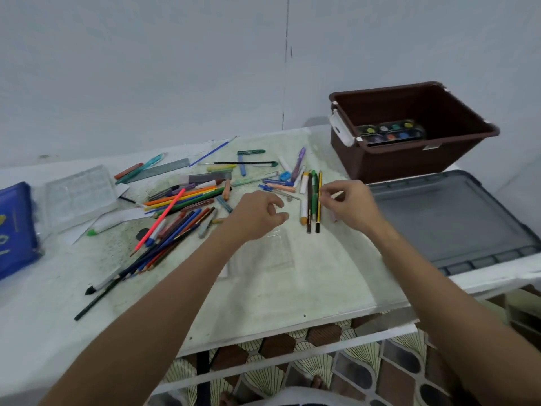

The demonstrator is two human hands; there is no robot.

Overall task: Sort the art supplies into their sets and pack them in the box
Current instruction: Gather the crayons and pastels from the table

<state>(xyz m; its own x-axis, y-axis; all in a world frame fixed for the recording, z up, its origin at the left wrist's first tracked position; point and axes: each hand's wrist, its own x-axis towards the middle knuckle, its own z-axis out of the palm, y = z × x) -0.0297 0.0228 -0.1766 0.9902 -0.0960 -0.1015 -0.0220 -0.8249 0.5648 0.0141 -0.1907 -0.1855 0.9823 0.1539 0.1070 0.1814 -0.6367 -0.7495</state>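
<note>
A loose heap of coloured pencils, pens and crayons (181, 206) lies across the middle of the table. A short row of pens and pencils (311, 200) lies side by side between my hands. My right hand (349, 205) pinches a small pale stick just right of that row. My left hand (257, 212) hovers left of the row with its fingers loosely curled and nothing in them. The brown box (366, 162) stands at the back right with a watercolour palette (390, 131) inside.
A grey lid (450, 218) lies flat right of my right hand. A clear plastic case (80, 193) and a blue pouch (14, 230) sit at the far left. A ruler (164, 169) lies behind the heap. The table's front edge runs just below my forearms.
</note>
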